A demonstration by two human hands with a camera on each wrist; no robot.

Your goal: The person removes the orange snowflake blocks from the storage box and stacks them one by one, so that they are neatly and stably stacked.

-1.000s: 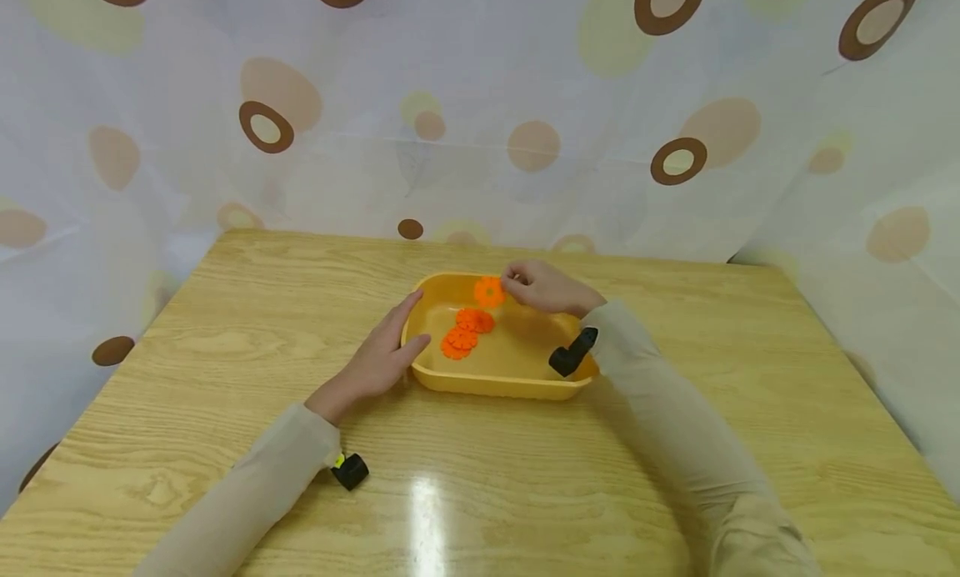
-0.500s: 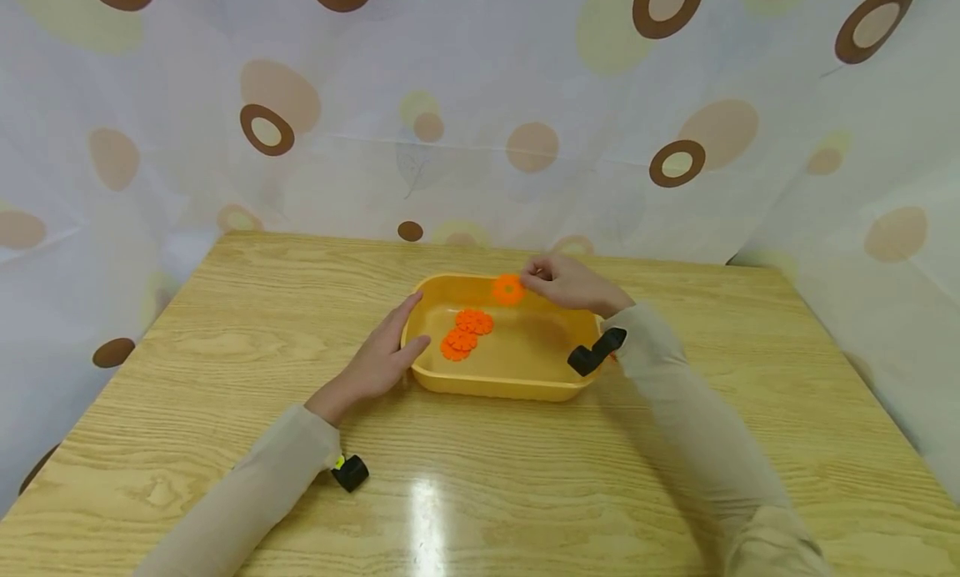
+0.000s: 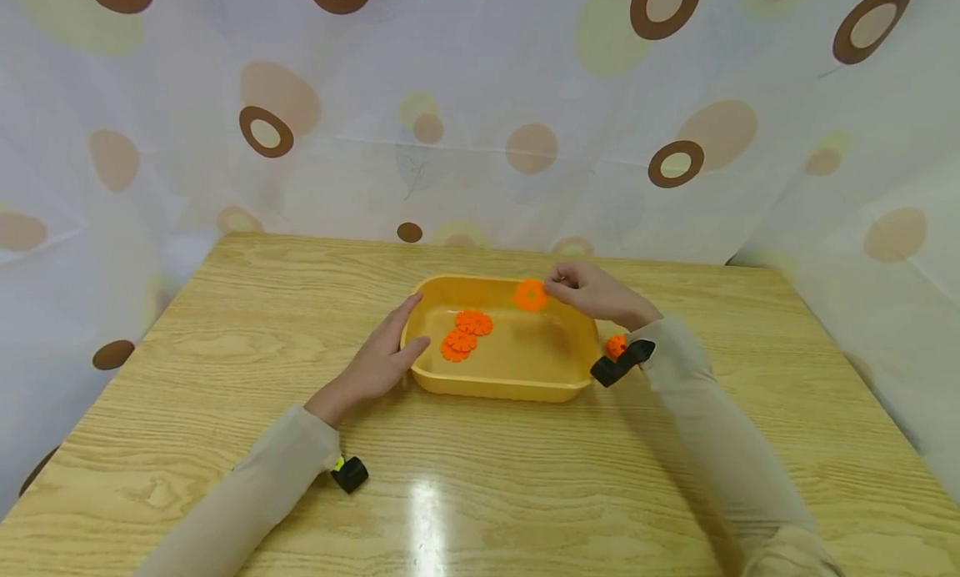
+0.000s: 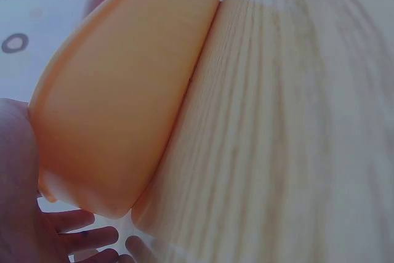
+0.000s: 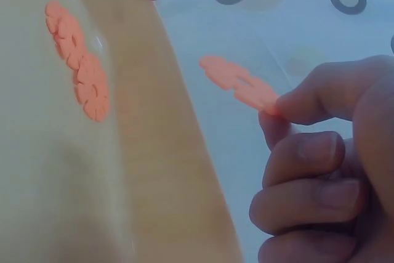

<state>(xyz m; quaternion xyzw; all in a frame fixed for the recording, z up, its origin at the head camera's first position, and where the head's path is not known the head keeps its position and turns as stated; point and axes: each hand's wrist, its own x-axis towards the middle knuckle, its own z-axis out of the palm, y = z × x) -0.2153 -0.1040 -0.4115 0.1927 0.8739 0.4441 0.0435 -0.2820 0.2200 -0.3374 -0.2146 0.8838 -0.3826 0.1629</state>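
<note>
My right hand pinches an orange flower-shaped interlocking disc between thumb and index finger, above the far right part of a yellow plastic tub. In the right wrist view the disc is tilted, with the other fingers curled below it. Several more orange discs lie overlapping on the left part of the tub's floor. My left hand holds the tub's left end, its thumb over the rim and its fingers along the outside. Those fingers show spread past the end wall in the left wrist view.
Right of the tub, an orange rounded piece that looks built from such discs sits on the wooden table, partly hidden by the black wrist camera. A white spotted curtain hangs behind the table and at both sides.
My right hand has moved to the right over the tub with the disc pinched in it. The orange rounded piece beside the tub has come into sight. The left hand has stayed put.
</note>
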